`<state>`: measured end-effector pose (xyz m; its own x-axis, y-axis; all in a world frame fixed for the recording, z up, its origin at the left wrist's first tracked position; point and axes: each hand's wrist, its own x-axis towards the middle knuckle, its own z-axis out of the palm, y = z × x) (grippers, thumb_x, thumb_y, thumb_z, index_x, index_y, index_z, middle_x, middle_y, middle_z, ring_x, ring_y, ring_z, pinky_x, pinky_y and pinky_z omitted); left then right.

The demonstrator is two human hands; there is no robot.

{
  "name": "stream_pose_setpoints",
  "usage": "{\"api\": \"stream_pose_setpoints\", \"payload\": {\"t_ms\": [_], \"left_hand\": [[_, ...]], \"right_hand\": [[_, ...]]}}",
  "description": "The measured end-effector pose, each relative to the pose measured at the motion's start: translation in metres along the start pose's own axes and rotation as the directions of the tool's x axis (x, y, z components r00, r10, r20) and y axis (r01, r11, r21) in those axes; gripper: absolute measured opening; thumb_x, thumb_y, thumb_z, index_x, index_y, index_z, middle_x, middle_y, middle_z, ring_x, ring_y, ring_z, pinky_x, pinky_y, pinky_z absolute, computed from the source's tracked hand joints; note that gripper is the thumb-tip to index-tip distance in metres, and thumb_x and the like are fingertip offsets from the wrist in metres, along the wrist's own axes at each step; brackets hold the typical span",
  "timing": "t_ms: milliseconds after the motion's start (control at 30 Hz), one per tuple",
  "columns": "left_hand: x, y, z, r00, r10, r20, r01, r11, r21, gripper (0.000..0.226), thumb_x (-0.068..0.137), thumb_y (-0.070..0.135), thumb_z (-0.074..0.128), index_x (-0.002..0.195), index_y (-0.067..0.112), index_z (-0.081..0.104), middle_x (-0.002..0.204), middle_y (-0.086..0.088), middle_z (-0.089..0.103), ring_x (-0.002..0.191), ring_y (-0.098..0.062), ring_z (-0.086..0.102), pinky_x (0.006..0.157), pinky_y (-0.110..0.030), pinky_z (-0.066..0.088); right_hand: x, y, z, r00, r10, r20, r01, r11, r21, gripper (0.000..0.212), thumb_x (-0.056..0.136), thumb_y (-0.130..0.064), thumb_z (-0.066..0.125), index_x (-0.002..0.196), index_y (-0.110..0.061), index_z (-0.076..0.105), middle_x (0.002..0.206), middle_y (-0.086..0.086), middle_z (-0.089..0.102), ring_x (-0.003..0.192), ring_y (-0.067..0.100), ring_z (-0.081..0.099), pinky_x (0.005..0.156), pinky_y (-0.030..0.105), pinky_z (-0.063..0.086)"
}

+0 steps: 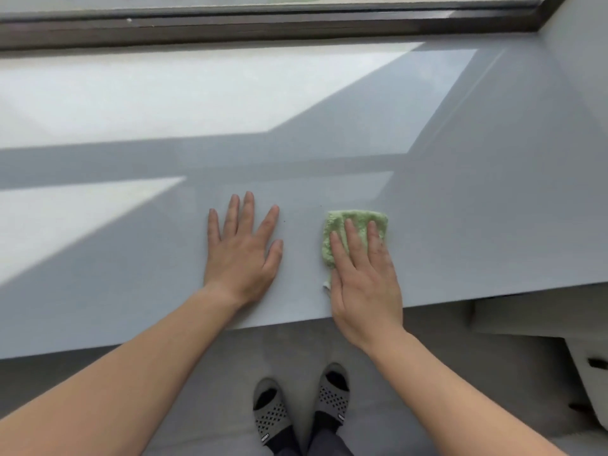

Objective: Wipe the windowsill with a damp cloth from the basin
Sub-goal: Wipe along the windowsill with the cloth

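A wide, glossy grey-white windowsill [329,126] fills most of the view. A folded green cloth [355,222] lies flat on it near the front edge, right of centre. My right hand [365,281] presses down on the cloth with straight fingers, covering its near half. My left hand [241,255] rests flat on the bare sill, fingers spread, a short way left of the cloth. The basin is out of view.
A dark window frame [263,24] runs along the back of the sill, and a side wall [579,54] closes it off at the right. Below the sill's front edge are the grey floor [204,373] and my feet in grey slippers [301,406]. White furniture [589,373] stands low right.
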<state>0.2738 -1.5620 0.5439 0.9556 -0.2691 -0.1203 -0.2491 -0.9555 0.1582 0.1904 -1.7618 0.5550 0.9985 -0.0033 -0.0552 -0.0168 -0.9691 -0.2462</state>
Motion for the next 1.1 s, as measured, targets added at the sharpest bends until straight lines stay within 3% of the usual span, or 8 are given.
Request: {"api": "stream_pose_setpoints", "payload": {"t_ms": [167, 367, 567, 733, 833, 933, 1000, 1100], "left_hand": [[0.0, 0.004, -0.007, 0.999, -0.022, 0.024, 0.023, 0.999, -0.041, 0.07, 0.089, 0.055, 0.018, 0.155, 0.033, 0.023, 0.167, -0.009, 0.003, 0.153, -0.026, -0.007, 0.119, -0.054, -0.011], [0.024, 0.03, -0.015, 0.994, -0.089, -0.063, 0.077, 0.982, -0.171, 0.043, 0.095, 0.04, 0.04, 0.132, 0.019, 0.047, 0.158, -0.012, 0.026, 0.151, -0.028, 0.007, 0.12, -0.052, -0.009], [0.062, 0.063, -0.003, 0.995, -0.1, 0.016, 0.101, 0.991, -0.089, 0.063, 0.098, 0.049, 0.023, 0.157, 0.03, 0.013, 0.167, -0.005, -0.005, 0.152, -0.024, -0.014, 0.119, -0.054, -0.012], [0.06, 0.065, 0.001, 0.993, -0.114, -0.01, 0.114, 0.993, -0.037, 0.066, 0.094, 0.052, 0.017, 0.157, 0.031, 0.011, 0.167, -0.004, -0.003, 0.152, -0.023, -0.012, 0.12, -0.053, -0.009], [0.061, 0.066, 0.0, 0.993, -0.118, -0.007, 0.118, 0.992, -0.033, 0.069, 0.092, 0.054, 0.016, 0.157, 0.031, 0.014, 0.167, -0.003, -0.001, 0.153, -0.022, -0.01, 0.12, -0.053, -0.008], [0.06, 0.067, -0.002, 0.992, -0.125, 0.002, 0.125, 0.992, -0.034, 0.07, 0.091, 0.056, 0.013, 0.157, 0.032, 0.012, 0.167, -0.002, -0.004, 0.152, -0.02, -0.013, 0.12, -0.051, -0.01], [0.06, 0.067, -0.002, 0.992, -0.127, 0.006, 0.127, 0.992, -0.027, 0.07, 0.091, 0.055, 0.012, 0.157, 0.033, 0.011, 0.167, -0.002, -0.005, 0.152, -0.02, -0.014, 0.12, -0.051, -0.009], [0.061, 0.07, -0.002, 0.991, -0.135, 0.015, 0.135, 0.991, -0.005, 0.07, 0.091, 0.055, 0.012, 0.158, 0.033, 0.009, 0.167, -0.002, -0.006, 0.152, -0.02, -0.015, 0.12, -0.052, -0.008]], "right_hand": [[-0.026, 0.03, -0.007, 0.931, -0.348, 0.111, 0.353, 0.935, -0.034, 0.059, 0.097, -0.03, 0.036, 0.155, -0.025, 0.026, 0.165, -0.004, 0.011, 0.153, 0.024, -0.003, 0.122, 0.042, 0.012], [0.009, 0.077, -0.021, 0.993, 0.114, -0.001, -0.114, 0.993, -0.041, 0.063, 0.095, -0.034, 0.022, 0.156, -0.019, 0.02, 0.166, 0.002, 0.007, 0.152, 0.028, -0.008, 0.123, 0.047, 0.011], [-0.003, 0.095, -0.024, 0.915, -0.389, 0.111, 0.396, 0.916, -0.06, 0.061, 0.095, -0.033, 0.036, 0.154, -0.023, 0.029, 0.165, -0.001, 0.016, 0.153, 0.027, 0.004, 0.121, 0.043, 0.014], [0.067, 0.109, -0.033, 0.996, 0.091, 0.011, -0.091, 0.996, 0.001, 0.066, 0.092, -0.037, 0.022, 0.155, -0.019, 0.024, 0.165, 0.003, 0.01, 0.152, 0.029, -0.004, 0.122, 0.05, 0.013], [0.054, 0.07, -0.021, 0.984, -0.17, 0.051, 0.173, 0.984, -0.045, 0.069, 0.09, -0.039, 0.029, 0.155, -0.016, 0.027, 0.165, 0.006, 0.012, 0.152, 0.034, -0.002, 0.121, 0.051, 0.013], [0.054, 0.085, -0.025, 0.893, -0.426, 0.145, 0.432, 0.902, -0.013, 0.067, 0.09, -0.038, 0.034, 0.155, -0.022, 0.027, 0.165, 0.0, 0.012, 0.153, 0.028, -0.001, 0.122, 0.045, 0.012], [0.086, 0.109, -0.03, 0.927, -0.355, 0.123, 0.36, 0.933, -0.021, 0.065, 0.092, -0.036, 0.031, 0.155, -0.025, 0.024, 0.165, -0.003, 0.012, 0.153, 0.024, -0.002, 0.122, 0.045, 0.014], [0.141, 0.117, -0.037, 0.999, -0.015, 0.046, 0.014, 1.0, 0.004, 0.065, 0.092, -0.037, 0.025, 0.156, -0.023, 0.02, 0.166, 0.001, 0.009, 0.152, 0.027, -0.005, 0.123, 0.044, 0.007]]}}
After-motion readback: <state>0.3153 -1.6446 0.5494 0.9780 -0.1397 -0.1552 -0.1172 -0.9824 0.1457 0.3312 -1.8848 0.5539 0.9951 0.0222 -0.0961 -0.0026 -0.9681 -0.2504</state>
